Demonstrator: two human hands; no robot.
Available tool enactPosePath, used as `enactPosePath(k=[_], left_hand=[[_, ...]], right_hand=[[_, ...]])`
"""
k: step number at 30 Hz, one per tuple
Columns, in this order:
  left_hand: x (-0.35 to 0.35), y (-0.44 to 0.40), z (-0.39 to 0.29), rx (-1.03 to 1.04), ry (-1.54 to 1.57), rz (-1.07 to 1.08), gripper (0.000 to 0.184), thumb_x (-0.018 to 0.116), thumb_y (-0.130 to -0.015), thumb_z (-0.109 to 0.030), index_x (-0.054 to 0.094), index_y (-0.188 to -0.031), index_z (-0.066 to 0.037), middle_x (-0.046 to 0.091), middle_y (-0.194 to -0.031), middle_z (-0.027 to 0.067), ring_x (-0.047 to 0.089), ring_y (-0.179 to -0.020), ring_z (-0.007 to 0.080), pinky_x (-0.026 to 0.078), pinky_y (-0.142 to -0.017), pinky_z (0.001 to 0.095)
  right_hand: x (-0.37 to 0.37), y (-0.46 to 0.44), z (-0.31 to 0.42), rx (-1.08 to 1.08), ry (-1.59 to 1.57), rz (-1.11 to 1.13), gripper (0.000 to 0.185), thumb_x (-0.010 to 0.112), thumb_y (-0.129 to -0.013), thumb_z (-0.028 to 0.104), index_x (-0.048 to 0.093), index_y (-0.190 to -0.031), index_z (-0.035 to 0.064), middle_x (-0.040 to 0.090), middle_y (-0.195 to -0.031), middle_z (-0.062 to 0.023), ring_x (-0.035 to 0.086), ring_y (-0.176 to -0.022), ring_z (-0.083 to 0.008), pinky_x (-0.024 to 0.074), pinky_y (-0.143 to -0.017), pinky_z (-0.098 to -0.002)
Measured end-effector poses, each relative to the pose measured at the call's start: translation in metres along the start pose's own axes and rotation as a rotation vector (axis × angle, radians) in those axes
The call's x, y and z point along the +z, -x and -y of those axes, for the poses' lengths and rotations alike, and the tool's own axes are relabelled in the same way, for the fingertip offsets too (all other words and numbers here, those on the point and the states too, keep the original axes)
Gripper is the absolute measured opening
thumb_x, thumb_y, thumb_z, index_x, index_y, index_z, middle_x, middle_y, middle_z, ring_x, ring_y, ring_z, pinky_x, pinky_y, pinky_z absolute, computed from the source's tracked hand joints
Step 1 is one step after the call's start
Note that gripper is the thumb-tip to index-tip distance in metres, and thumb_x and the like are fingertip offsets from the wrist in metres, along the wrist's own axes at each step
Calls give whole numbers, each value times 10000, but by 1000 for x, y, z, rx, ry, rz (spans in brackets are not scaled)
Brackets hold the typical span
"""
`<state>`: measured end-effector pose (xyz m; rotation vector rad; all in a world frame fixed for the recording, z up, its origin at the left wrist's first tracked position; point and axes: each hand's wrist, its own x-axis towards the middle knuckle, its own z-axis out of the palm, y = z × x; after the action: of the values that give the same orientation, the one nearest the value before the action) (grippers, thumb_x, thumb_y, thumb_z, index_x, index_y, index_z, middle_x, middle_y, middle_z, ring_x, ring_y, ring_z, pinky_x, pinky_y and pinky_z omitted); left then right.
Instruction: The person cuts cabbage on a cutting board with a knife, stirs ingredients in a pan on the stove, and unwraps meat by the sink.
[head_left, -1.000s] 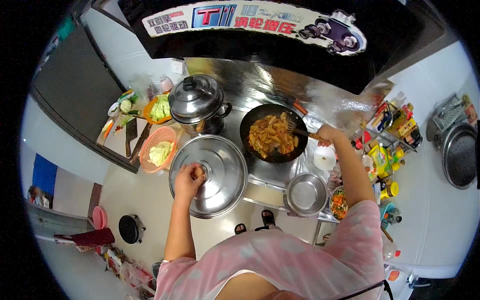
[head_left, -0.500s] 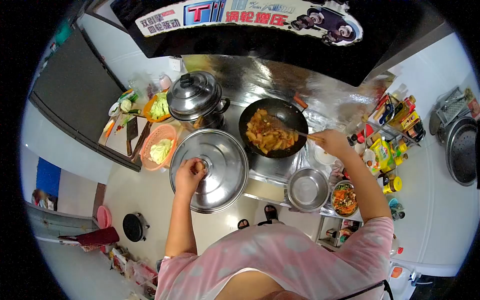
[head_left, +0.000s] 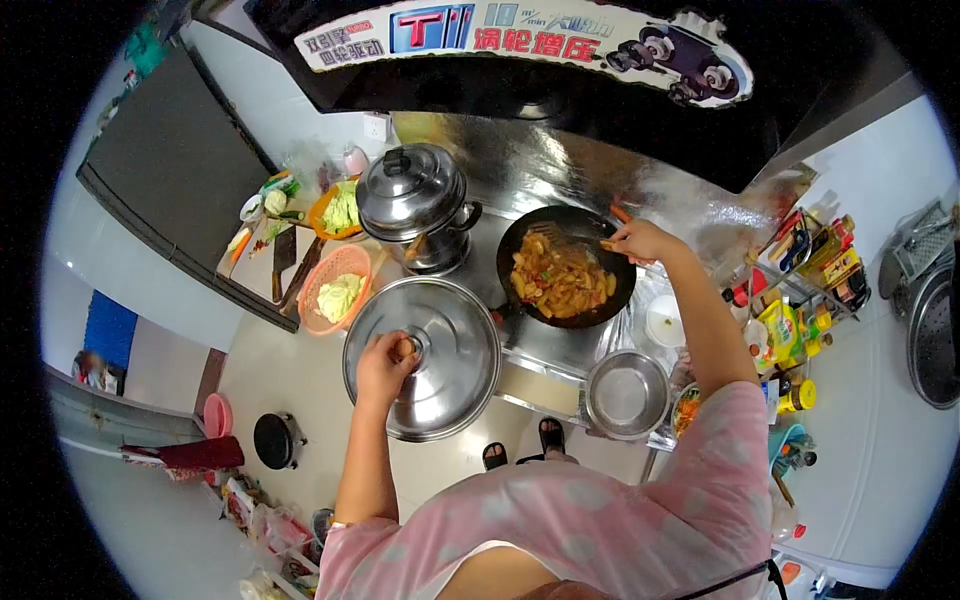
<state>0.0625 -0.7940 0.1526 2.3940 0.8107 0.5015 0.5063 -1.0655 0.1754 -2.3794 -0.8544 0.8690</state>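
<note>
My left hand (head_left: 383,370) is closed around the knob of a large steel lid (head_left: 455,345), which it holds out in front of the stove. My right hand (head_left: 640,243) grips the wooden-ended handle of a metal spatula (head_left: 556,234). The spatula's blade is in the black wok (head_left: 622,290), at the far side of the food. Glossy brown slices of food (head_left: 565,285), perhaps potato, fill much of the wok.
Left of the wok stands a lidded steel steamer pot (head_left: 410,195). Beyond it are a pink basket (head_left: 312,312) of cabbage and a cleaver (head_left: 284,250) on a board. A steel bowl (head_left: 627,395), a white bowl (head_left: 664,320) and seasoning bottles (head_left: 800,395) sit to the right.
My right hand has moved up and inward over the wok's right rim, carrying the spatula across the food. My left hand still holds the lid. The whole view has shifted slightly.
</note>
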Motion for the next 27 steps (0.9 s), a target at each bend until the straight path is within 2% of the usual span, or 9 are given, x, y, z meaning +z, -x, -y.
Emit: enactPosePath(k=[1,4,5,8,12,19,22,23,27], left_hand=[[-1,0,-2,5,-17,0,373,791,-689,-136,658,-1030,-67,624,-960,115,628,-834,286,512,-744,359],[-3,-1,-8,7,-10,17,376,790,-692,-143,655,-1034,-64,622,-964,119,626,-846,297,511,-748,359],[-2,-3,-5,23,-2,18,375,790,-692,-140,654,-1033,-62,622,-964,120,626,-843,295,511,-748,358],[2,-9,1,51,29,29,374,788,-692,-129,652,-1032,-56,622,-965,121,626,-836,290,511,-748,354],[0,-15,-7,48,75,43,377,790,-686,-108,650,-1032,-50,619,-955,118,624,-802,268,509,-735,342],[3,-23,-7,138,110,39,363,793,-685,-112,657,-1016,-53,607,-917,105,613,-759,245,506,-709,333],[1,-24,-10,177,107,36,355,790,-687,-107,658,-1012,-55,602,-910,104,611,-758,244,505,-707,332],[-1,-24,-12,183,101,37,353,789,-687,-105,659,-1012,-56,601,-908,104,611,-758,244,504,-707,331],[-3,-24,-7,210,108,91,359,788,-682,-108,659,-1015,-70,608,-918,105,613,-796,256,503,-727,336]], right_hand=[[4,12,18,-15,67,27,320,652,-865,310,694,-1056,56,664,-733,-151,603,-526,-208,466,-471,-367],[34,22,20,-372,423,-125,293,649,-843,244,698,-1103,118,675,-777,-144,635,-656,-237,497,-602,-378],[42,37,23,-363,506,-170,298,654,-810,225,703,-1102,192,661,-826,-142,636,-789,-288,504,-728,-409],[60,86,30,-380,647,-225,310,650,-802,271,695,-1105,225,647,-879,-132,644,-808,-313,517,-686,-448],[72,152,34,-323,748,-241,298,581,-832,212,691,-1093,307,621,-862,-131,652,-808,-302,524,-652,-434],[44,243,88,-32,808,-227,328,554,-840,178,672,-1123,293,649,-909,-131,664,-863,-307,544,-696,-443],[60,226,65,-88,911,-96,303,585,-820,195,673,-1106,240,662,-970,-154,652,-835,-320,525,-688,-421],[73,219,66,-13,893,-151,262,548,-832,204,696,-1048,191,685,-939,-143,659,-856,-320,528,-724,-429],[107,167,38,30,662,-310,263,554,-838,231,710,-1042,173,686,-873,-165,662,-839,-334,522,-759,-450]])
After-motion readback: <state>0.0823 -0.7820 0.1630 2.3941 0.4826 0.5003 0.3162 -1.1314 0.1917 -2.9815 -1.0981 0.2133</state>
